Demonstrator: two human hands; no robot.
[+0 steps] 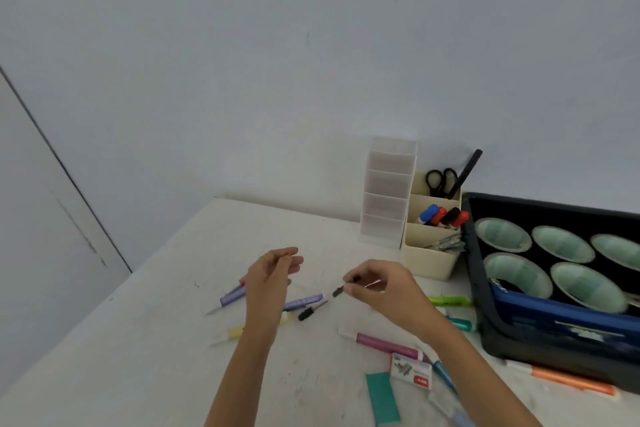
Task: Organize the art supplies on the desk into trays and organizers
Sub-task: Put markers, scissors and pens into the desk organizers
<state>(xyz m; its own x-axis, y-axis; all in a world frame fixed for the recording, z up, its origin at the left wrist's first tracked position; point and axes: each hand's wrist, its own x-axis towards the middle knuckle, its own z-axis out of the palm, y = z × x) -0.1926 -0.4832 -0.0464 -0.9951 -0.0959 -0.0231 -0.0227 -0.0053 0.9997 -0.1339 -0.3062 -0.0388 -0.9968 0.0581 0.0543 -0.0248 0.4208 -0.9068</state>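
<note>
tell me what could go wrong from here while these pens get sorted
1. The right hand pinches the thin black pen with fingertips only, so it may slip onto the desk.
2. The right forearm passes beside the pink tube and staple box; drawing back could sweep them aside.
3. The loose purple tube could roll if the left hand nudges it.

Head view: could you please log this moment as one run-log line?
right hand: pinches black-tipped pen | left hand: grip unclear | desk: pens loose | organizer: scissors, markers
</note>
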